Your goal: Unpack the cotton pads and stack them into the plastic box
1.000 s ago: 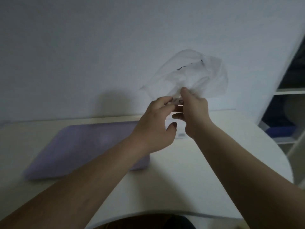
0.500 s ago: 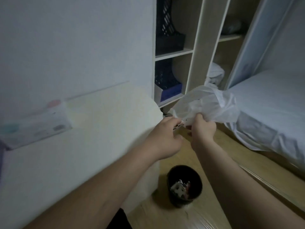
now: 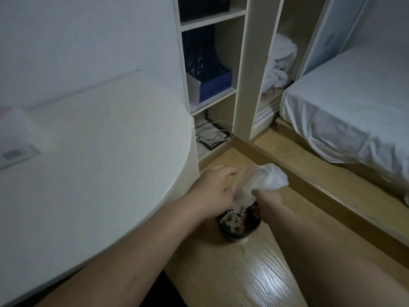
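My right hand (image 3: 269, 202) grips a crumpled, clear plastic wrapper (image 3: 263, 179) low over a small black bin (image 3: 240, 227) on the floor. The wrapper's lower end hangs into the bin's mouth. Just left of the wrapper is my left hand (image 3: 212, 191), fingers loosely spread, at most brushing it. A pale, blurred box (image 3: 15, 138) lies on the white round table (image 3: 106, 162) at the far left edge. I cannot make out any cotton pads.
The bin holds scraps of rubbish. Open shelves (image 3: 212, 69) with dark crates and cables (image 3: 212, 134) stand behind it. A bed with a white sheet (image 3: 345, 111) is on the right, with a wooden floor (image 3: 243, 273) between.
My view swung from the table and wall down to the floor at the right. Both hands carried the wrapper down to the bin, and my left hand has loosened from it.
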A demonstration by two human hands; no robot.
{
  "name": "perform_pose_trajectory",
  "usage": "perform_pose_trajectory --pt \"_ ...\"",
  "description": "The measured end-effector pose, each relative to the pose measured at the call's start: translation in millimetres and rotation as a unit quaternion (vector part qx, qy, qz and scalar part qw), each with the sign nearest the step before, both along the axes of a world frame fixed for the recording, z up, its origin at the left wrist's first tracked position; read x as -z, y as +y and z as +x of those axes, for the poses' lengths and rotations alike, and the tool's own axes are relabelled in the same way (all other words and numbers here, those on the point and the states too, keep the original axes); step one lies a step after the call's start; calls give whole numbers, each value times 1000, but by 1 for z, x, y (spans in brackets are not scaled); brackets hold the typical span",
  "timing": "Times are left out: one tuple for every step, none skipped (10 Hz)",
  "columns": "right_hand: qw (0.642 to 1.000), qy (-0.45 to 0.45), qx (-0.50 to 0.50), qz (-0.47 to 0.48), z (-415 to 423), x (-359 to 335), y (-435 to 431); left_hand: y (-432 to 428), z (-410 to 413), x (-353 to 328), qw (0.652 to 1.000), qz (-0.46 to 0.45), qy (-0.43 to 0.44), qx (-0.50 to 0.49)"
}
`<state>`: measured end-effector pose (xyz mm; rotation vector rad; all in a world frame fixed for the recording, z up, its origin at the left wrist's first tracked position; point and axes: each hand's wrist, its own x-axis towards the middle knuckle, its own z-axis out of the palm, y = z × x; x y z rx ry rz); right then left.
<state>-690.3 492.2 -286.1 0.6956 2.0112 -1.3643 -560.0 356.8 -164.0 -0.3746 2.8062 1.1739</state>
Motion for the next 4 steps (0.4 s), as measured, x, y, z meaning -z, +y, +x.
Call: perform_pose_trajectory --pt "999 -17 3 32 -4 7 -4 -3 -1 1 1000 -1 -11 7" --pt "999 -11 -27 30 5 -2 -14 -4 0 -3 1000 -3 -7 10" --pt "998 53 -9 -18 12 -23 -36 -5 5 -17 1000 5 8 19" --pt "986 126 15 -106 21 -68 -62 -17 18 -42 999 42 23 22"
